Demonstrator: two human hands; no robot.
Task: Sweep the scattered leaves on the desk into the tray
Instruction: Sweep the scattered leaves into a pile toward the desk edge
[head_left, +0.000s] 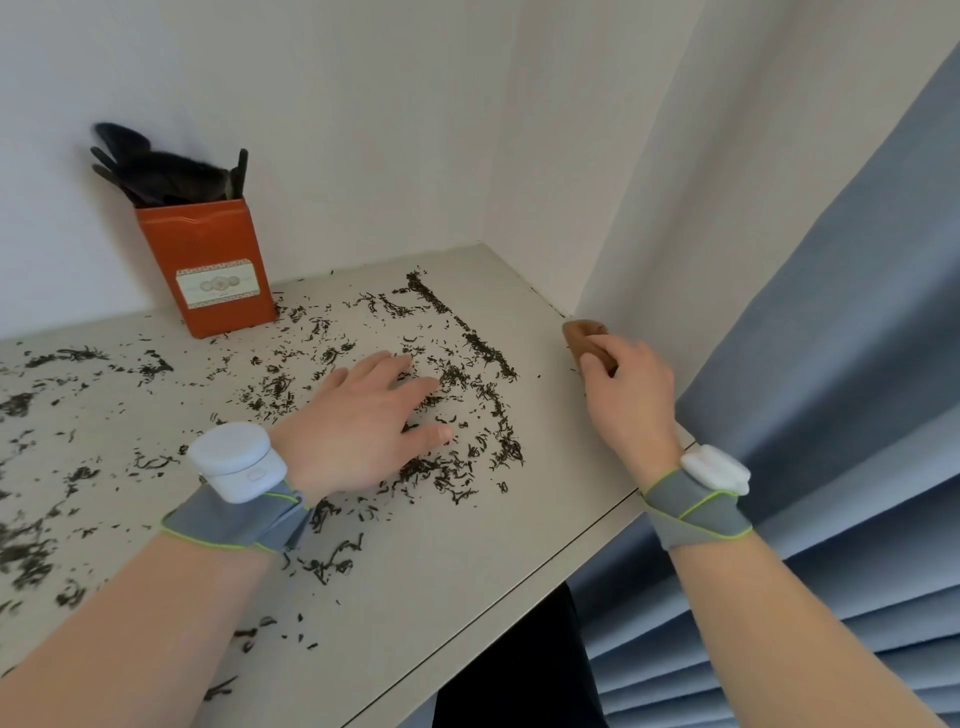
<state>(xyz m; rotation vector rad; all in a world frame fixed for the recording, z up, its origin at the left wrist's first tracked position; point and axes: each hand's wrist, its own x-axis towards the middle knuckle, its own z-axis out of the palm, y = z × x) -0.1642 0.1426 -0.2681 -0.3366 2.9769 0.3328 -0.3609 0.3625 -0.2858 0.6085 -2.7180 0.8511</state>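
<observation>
The leaves (452, 405) lie scattered over most of the table (545, 499), thickest near the middle and toward its right edge, with thinner patches trailing off to the left edge and toward the near edge. One narrow ridge of leaves (467, 327) runs as a line from near the back edge out toward the right edge; its long axis points roughly from the back wall to the right hand.

The left hand (363, 421) lies flat and open on the table, palm down, fingers (410, 387) spread and resting among the leaves, its grip released and holding nothing. The right hand (628, 384) sits at the right edge of the table, its grip curled around a small brown wooden tray (584, 335), most of which is hidden beneath the hand.

So the tray lies to the right of the main heap, and the left hand is on the far side of that heap from it. By my reading, the coming move is a push from left to right, with the open left hand carrying leaves across toward the tray. The leaves out by the left edge are well apart from the tray and would need gathering in later.

An orange box (213, 270) holding dark brushes stands by the back edge.
</observation>
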